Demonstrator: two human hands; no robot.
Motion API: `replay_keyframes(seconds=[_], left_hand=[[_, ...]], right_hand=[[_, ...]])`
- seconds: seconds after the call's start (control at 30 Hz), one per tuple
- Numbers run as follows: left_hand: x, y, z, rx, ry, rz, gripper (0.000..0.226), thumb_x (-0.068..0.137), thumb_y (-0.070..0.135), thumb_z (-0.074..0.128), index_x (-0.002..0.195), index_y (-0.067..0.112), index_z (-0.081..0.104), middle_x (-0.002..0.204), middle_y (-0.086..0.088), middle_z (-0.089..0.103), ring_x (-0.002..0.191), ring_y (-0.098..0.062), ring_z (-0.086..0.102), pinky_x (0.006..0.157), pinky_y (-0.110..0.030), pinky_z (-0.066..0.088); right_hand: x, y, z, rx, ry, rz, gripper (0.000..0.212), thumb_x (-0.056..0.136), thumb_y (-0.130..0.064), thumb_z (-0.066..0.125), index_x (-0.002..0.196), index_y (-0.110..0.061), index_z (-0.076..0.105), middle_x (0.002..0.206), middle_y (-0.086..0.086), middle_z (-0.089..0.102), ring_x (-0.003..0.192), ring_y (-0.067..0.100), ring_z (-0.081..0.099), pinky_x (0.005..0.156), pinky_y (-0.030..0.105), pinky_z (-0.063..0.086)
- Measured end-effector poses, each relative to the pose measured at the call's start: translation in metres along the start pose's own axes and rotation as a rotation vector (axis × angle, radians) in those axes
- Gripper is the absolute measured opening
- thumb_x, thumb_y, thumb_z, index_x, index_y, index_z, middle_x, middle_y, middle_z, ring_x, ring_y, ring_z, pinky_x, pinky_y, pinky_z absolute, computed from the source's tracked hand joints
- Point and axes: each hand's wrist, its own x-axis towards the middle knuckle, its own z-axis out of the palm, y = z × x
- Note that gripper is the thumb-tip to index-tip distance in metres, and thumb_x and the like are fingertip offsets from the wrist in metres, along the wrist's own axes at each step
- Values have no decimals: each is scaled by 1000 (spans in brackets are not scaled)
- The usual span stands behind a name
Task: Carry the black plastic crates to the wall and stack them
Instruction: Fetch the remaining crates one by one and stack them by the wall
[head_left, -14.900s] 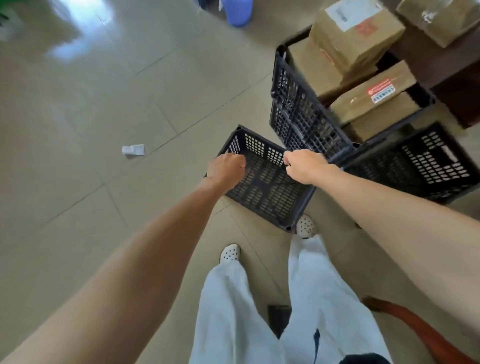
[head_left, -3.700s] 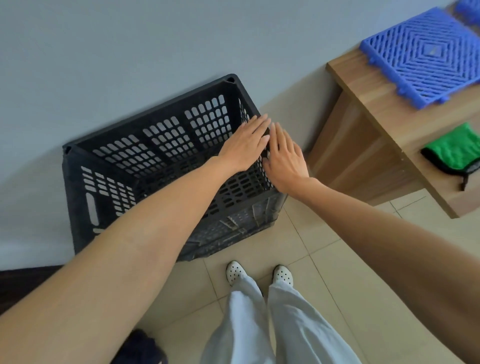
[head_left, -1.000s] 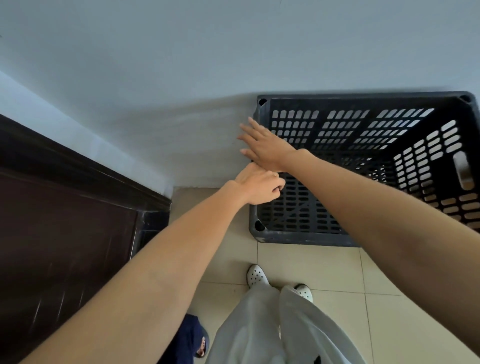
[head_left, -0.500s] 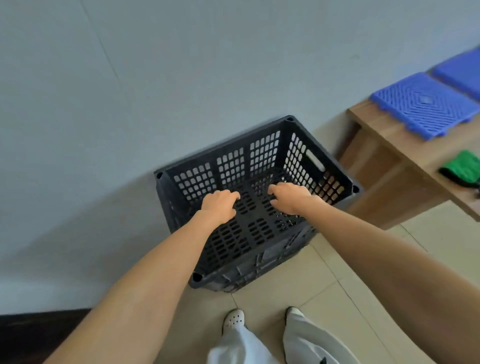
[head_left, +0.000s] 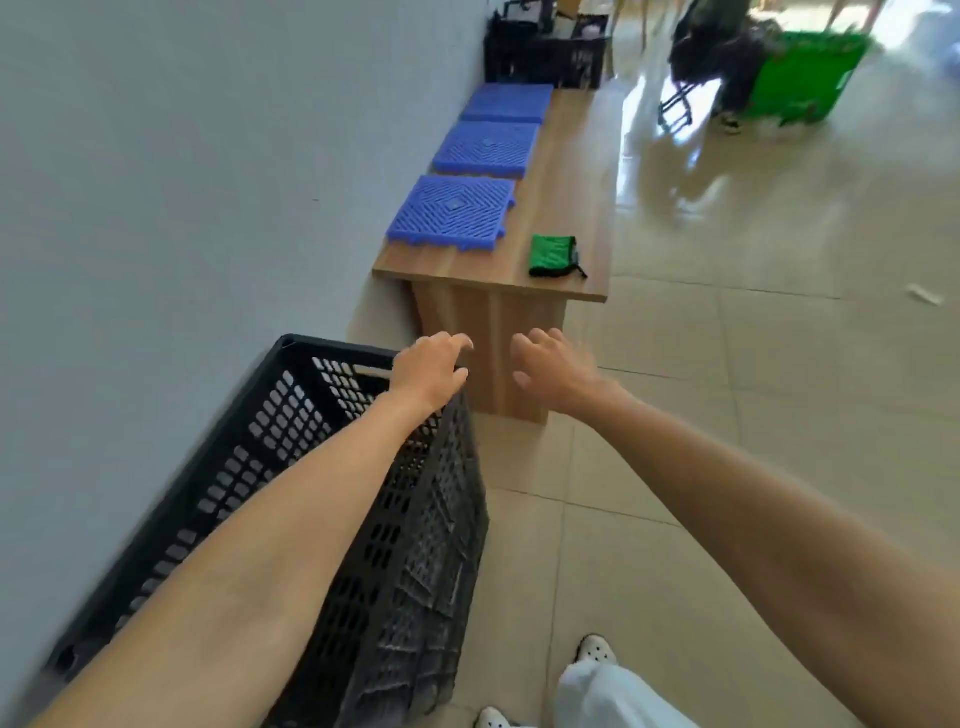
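**Both hands free, crate at the wall**

My left hand and right hand hold nothing, their fingers loosely curled. The left is over the far corner of the black crate; I cannot tell if it touches the rim. The crate stands on the floor against the wall. Just beyond it, a wooden bench carries blue grid tiles and a green pouch.

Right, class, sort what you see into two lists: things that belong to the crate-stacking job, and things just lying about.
Job: black crate against the wall; left hand and right hand, both empty; possibly the far black crates.

Lying about: wooden bench; blue grid tiles; green pouch; green bin; paper scrap on the floor.
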Motion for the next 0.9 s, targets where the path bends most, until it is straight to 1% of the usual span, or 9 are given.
replay_keyframes(seconds=[0.1, 0.17, 0.3, 0.43, 0.53, 0.63, 0.83, 0.9], left_hand=[[31, 63, 3, 19, -21, 156, 40, 92, 31, 58, 132, 30, 52, 123, 2, 61, 114, -23, 59, 87, -41, 52], [51, 109, 8, 12, -19, 258, 43, 92, 30, 59, 134, 29, 51, 126, 1, 60, 115, -23, 58, 87, -40, 51], [88, 211, 23, -7, -33, 465, 49, 91, 26, 61, 138, 27, 48, 132, 1, 58, 117, -24, 58, 92, -41, 51], [117, 316, 41, -40, -79, 622, 49, 92, 27, 57, 139, 29, 44, 133, 2, 57, 118, -24, 57, 90, -39, 48], [136, 387, 55, -54, -103, 710, 49, 92, 29, 58, 139, 31, 44, 131, 3, 57, 119, -24, 55, 87, -37, 43], [153, 454, 71, -60, -129, 804, 49, 91, 30, 60, 138, 30, 44, 129, 2, 57, 119, -23, 55, 85, -36, 43], [216, 584, 107, -14, -237, 954, 48, 92, 25, 60, 138, 26, 46, 131, -2, 56, 121, -27, 52, 91, -39, 43], [240, 634, 118, 9, -255, 1044, 48, 92, 24, 60, 138, 23, 45, 130, -4, 56, 119, -29, 53, 92, -40, 45]], right_hand=[[-28, 55, -9, 28, 14, 163, 39, 93, -34, 53, 129, -17, 50, 129, 9, 55, 122, 30, 49, 94, 43, 46], [-51, 95, -15, 25, 37, 264, 42, 93, -36, 51, 131, -18, 50, 132, 8, 54, 123, 29, 48, 92, 42, 46], [-102, 180, -26, 13, 56, 475, 40, 94, -37, 50, 130, -19, 48, 132, 5, 54, 123, 26, 49, 89, 40, 48], [-154, 263, -36, 5, 68, 667, 38, 94, -37, 48, 128, -18, 47, 131, 5, 54, 121, 26, 49, 85, 40, 47], [-186, 320, -42, -1, 71, 771, 38, 94, -36, 48, 128, -17, 48, 130, 6, 54, 121, 27, 48, 85, 40, 47], [-211, 371, -45, 33, 54, 879, 39, 95, -36, 49, 129, -17, 47, 132, 7, 53, 123, 28, 47, 87, 41, 47], [-238, 486, -45, 116, 25, 1037, 41, 95, -30, 49, 134, -17, 44, 133, 8, 51, 121, 28, 48, 85, 40, 45], [-252, 530, -49, 134, 31, 1114, 40, 95, -29, 48, 133, -18, 44, 132, 7, 51, 120, 28, 48, 85, 40, 44]])
